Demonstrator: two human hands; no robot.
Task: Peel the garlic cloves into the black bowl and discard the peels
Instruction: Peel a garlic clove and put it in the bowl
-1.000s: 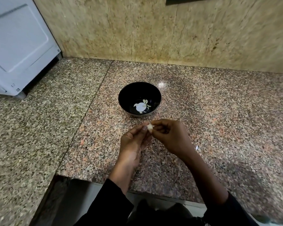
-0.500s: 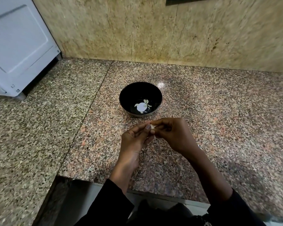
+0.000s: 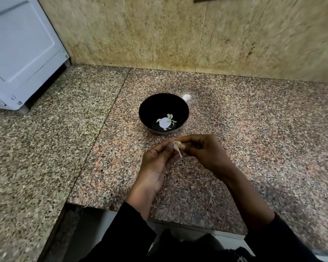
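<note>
Head view: both my hands (image 3: pixel 180 156) pinch the garlic clove (image 3: pixel 177 146); the black bowl (image 3: pixel 146 103) sits just ahead.

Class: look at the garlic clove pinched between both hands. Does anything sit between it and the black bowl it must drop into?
Nothing visible does. The small pale garlic clove is pinched by the left hand and right hand, just short of the round black bowl; only bare speckled granite counter lies between.
</note>
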